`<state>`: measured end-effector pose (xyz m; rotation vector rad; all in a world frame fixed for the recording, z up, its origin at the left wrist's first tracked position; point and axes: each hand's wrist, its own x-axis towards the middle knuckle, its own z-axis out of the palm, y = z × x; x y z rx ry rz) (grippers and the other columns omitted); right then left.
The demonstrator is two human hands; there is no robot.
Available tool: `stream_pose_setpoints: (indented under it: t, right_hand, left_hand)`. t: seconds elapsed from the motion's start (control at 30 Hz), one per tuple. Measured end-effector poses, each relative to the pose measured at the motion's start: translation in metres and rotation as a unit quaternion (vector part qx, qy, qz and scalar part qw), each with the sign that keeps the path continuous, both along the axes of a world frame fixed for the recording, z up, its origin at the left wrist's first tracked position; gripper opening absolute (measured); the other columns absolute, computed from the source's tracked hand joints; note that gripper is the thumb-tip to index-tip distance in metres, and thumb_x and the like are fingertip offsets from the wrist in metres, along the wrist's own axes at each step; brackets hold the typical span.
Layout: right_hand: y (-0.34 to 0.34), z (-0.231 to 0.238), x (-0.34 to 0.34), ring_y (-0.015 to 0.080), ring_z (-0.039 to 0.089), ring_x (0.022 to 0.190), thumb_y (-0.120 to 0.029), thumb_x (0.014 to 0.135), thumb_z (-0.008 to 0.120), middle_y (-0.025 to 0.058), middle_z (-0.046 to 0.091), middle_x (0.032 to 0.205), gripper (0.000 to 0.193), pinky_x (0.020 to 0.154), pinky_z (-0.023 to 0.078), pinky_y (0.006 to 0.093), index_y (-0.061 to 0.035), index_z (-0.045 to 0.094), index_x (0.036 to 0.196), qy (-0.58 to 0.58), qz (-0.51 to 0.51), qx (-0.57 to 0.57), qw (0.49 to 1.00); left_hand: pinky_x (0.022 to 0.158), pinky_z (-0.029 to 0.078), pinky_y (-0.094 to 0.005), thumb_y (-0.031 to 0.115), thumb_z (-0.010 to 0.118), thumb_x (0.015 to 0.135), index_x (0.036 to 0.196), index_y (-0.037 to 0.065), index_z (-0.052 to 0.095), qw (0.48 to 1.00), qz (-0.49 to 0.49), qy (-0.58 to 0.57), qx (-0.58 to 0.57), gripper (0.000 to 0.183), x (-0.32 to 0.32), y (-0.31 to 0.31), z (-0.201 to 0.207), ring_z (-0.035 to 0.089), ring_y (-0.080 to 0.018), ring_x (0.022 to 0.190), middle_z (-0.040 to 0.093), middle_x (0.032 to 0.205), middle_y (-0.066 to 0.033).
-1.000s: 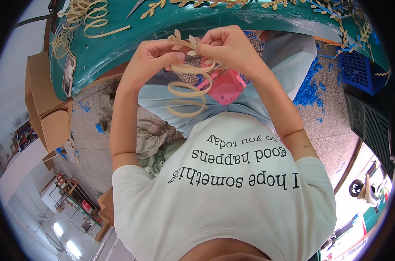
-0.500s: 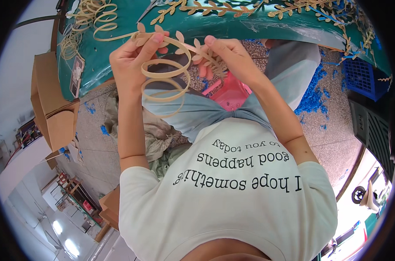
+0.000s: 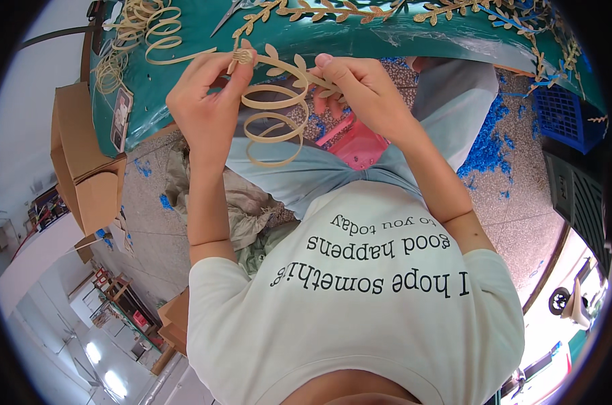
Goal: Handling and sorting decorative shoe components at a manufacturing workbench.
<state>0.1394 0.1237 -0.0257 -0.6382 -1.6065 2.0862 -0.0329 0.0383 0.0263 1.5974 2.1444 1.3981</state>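
Observation:
A strip of pale gold leaves (image 3: 300,63) stretches between my two hands, above my lap at the table's near edge. My left hand (image 3: 208,84) is closed in a pinch around its left part, where a small ribbed or bunched gold piece (image 3: 242,57) shows between thumb and fingers. Closed on the strip's right part is my right hand (image 3: 370,88), thumb on top; its lower fingers are partly hidden. A loose coil of flat beige band (image 3: 273,106) dangles in loops between the hands.
More coiled band (image 3: 164,30) lies on the green tabletop (image 3: 205,77) at far left, near scissors (image 3: 226,15) and a phone (image 3: 121,111). Glittery leaf garlands (image 3: 346,12) line the back. A pink container (image 3: 360,145) is between my legs; a blue crate (image 3: 566,118) stands right.
The dangling coil has swung to the right and up. My left fingers have shifted their grip, and a ribbed gold piece now shows there instead of spread leaves. The right hand still pinches the strip.

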Motion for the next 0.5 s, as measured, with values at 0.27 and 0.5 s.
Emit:
stream_pose_setpoints:
  t: [0.27,0.5]
  right_hand:
    - [0.005,-0.002,-0.003,0.0088,0.058,0.059,-0.019,0.087,0.054,0.0067,0.062,0.070,0.026,0.054,0.045,0.0203,0.0059,0.062,0.087,-0.041,0.027,0.039,0.998]
    - [0.009,-0.013,-0.001,0.0064,0.058,0.061,-0.013,0.082,0.058,0.0045,0.063,0.070,0.019,0.053,0.044,0.0192,0.0043,0.064,0.083,-0.041,0.054,0.034,0.997]
  left_hand:
    - [0.050,0.044,-0.0209,0.005,0.070,0.067,0.081,0.002,0.064,0.978,-0.033,0.205,-0.009,0.015,0.016,-0.006,0.009,0.056,-0.0112,0.056,0.059,0.072,-0.0041]
    - [0.057,0.044,-0.0215,0.009,0.070,0.068,0.092,0.006,0.064,0.981,-0.126,0.116,-0.096,0.025,0.009,0.002,0.022,0.056,-0.0101,0.067,0.060,0.079,-0.0030]
